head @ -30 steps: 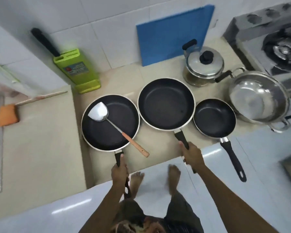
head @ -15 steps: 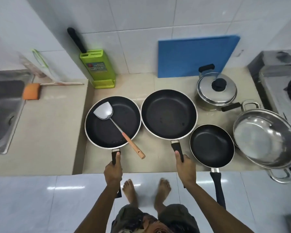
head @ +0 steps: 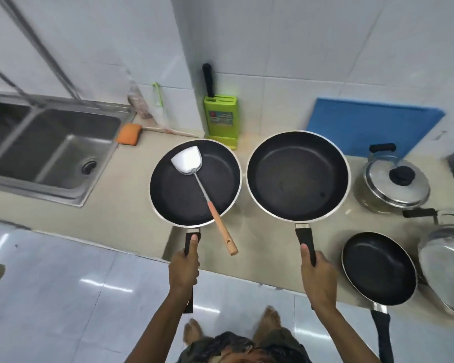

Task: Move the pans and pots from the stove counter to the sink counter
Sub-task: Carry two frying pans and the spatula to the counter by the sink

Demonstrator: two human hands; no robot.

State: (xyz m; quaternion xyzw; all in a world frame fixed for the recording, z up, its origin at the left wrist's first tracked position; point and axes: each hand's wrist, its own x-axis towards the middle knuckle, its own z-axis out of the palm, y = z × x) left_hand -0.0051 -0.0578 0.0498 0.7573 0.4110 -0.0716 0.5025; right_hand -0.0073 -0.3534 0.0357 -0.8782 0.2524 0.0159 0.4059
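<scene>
Pans: left hand point(head: 184, 271) fingers grip spatula-holding pan point(head: 194, 183); right hand point(head: 316, 277) fingers grip empty pan point(head: 298, 176).

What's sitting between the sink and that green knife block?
In the head view, an orange sponge lies by the sink rim, with a thin stick running from it toward the knife block. A blurry clear item leans on the wall behind.

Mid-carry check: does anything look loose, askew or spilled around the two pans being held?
One thing: a metal spatula with a wooden handle lies loose in the black frying pan held by the left hand, its handle overhanging the rim. It could slide off. Nothing looks spilled or damaged.
</scene>
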